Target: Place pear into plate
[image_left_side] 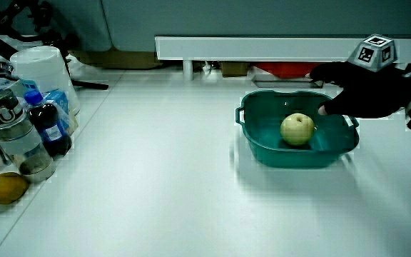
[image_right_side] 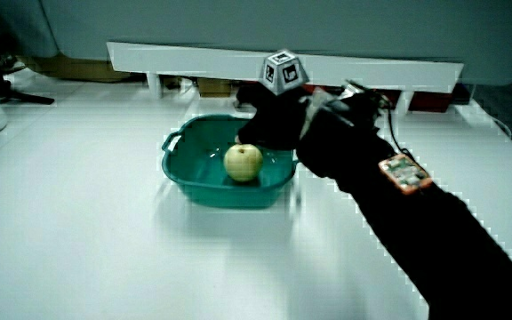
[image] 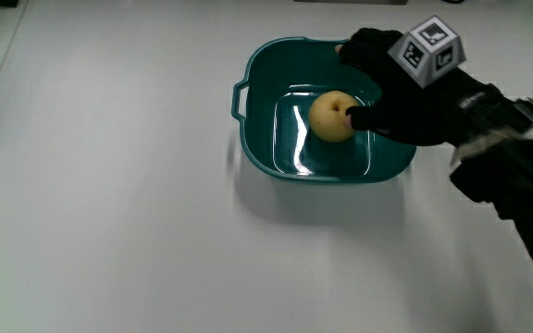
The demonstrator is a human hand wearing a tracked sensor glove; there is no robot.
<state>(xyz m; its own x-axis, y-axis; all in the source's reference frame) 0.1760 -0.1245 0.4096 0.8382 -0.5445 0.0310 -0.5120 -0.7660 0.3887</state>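
Pear [image: 332, 117] sits on the floor of the teal plate [image: 266, 157] in the main view (a deep, handled dish more than a flat plate), a little toward three o'clock from its centre. The hand [image: 398, 92] hangs over the rim at about two o'clock, one of its fingers [image: 359, 115] touching the fruit; whether it grips or merely rests there I cannot tell.

In a side view the pear [image_left_side: 297, 129] rests upright in the plate [image_left_side: 262, 146], the hand [image_left_side: 359, 89] over the rim beside it.

In a side view the pear [image_right_side: 244, 163] lies in the plate [image_right_side: 189, 182] on the desk [image_right_side: 87, 240], with the hand [image_right_side: 274, 120] close above.

Placement looks done; only release and withdrawal seem left.
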